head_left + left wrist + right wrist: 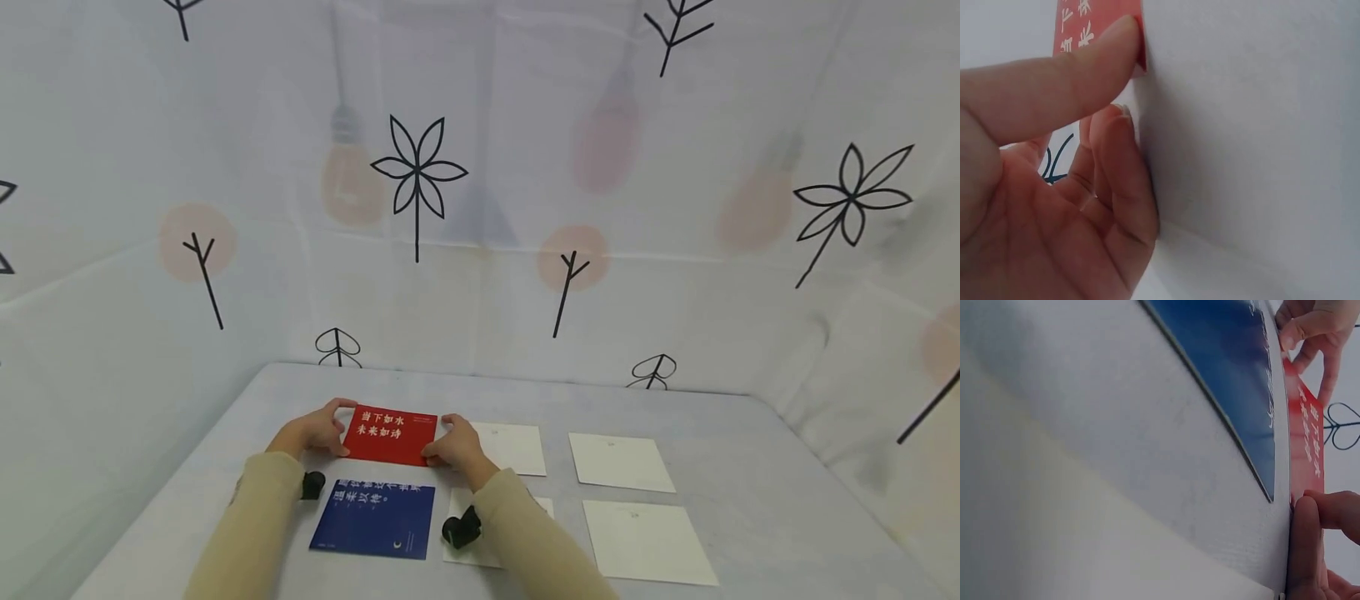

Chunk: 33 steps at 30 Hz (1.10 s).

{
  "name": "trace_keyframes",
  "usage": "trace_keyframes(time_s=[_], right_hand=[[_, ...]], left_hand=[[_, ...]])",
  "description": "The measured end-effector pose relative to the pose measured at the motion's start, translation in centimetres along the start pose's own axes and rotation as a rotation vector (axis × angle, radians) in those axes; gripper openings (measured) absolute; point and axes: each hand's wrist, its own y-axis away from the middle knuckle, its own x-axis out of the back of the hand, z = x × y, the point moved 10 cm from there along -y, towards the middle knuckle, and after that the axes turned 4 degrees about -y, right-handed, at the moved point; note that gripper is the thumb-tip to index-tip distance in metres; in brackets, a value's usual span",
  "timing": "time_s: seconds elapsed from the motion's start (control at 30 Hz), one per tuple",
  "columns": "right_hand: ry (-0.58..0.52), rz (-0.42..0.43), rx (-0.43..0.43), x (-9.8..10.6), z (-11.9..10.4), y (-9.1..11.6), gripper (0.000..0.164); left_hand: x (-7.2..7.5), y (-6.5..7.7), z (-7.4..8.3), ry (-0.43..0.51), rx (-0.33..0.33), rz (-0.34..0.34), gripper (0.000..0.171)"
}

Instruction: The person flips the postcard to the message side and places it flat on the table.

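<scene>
A red card (393, 435) with white characters lies at the back left of the table. My left hand (318, 431) holds its left edge, thumb at the near corner and a finger at the far one. At the opposite edge, my right hand (459, 448) holds the card the same way. In the left wrist view the left thumb (1100, 69) presses by the card's corner, while the other fingers curl beside it. The right wrist view has both hands at either end of the red card (1304, 440). Just nearer than it lies a blue card (375, 521) with white writing.
White cards lie to the right: one at the back (513, 450) beside my right hand, another at the back right (621, 461) and one at the front right (648, 542). My right forearm partly covers a further white card (457, 504). A patterned cloth wall (480, 317) stands behind the table.
</scene>
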Motion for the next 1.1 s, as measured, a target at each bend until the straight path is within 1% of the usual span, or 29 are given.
trace_keyframes(time_s=[0.1,0.23,0.37,0.5,0.67,0.73,0.83,0.93,1.03,1.1], right_hand=[[-0.014,0.017,-0.004,0.1,0.0,0.1,0.065],[-0.071,-0.001,-0.016,0.0,0.1,0.3,0.059],[-0.120,-0.008,-0.022,0.0,0.2,0.3,0.042],[-0.162,0.014,-0.027,0.3,0.2,0.1,0.023],[-0.223,0.042,-0.047,0.8,0.5,0.3,0.014],[-0.230,0.044,-0.052,0.9,0.4,0.3,0.013],[-0.218,0.038,-0.045,0.9,0.1,0.5,0.013],[-0.210,0.030,-0.042,0.9,-0.3,0.8,0.012],[-0.234,0.021,-0.040,0.9,-0.6,0.9,0.012],[-0.263,0.007,-0.024,0.9,-1.0,1.0,0.012]], left_hand=[[0.1,-0.2,0.1,0.026,-0.040,0.006,0.085],[0.1,-0.2,0.3,0.044,-0.101,0.024,0.087],[0.1,-0.3,0.4,0.034,-0.142,0.056,0.087],[0.1,-0.1,0.5,0.039,-0.152,0.072,0.086],[0.3,0.1,0.6,0.034,-0.154,0.087,0.083],[0.4,0.2,0.4,0.030,-0.154,0.100,0.078],[0.6,0.3,0.0,0.026,-0.146,0.117,0.066],[0.7,0.7,-0.1,0.029,-0.153,0.113,0.052],[0.8,1.0,-0.2,0.039,-0.145,0.110,0.037],[1.0,1.2,-0.1,0.040,-0.147,0.117,0.032]])
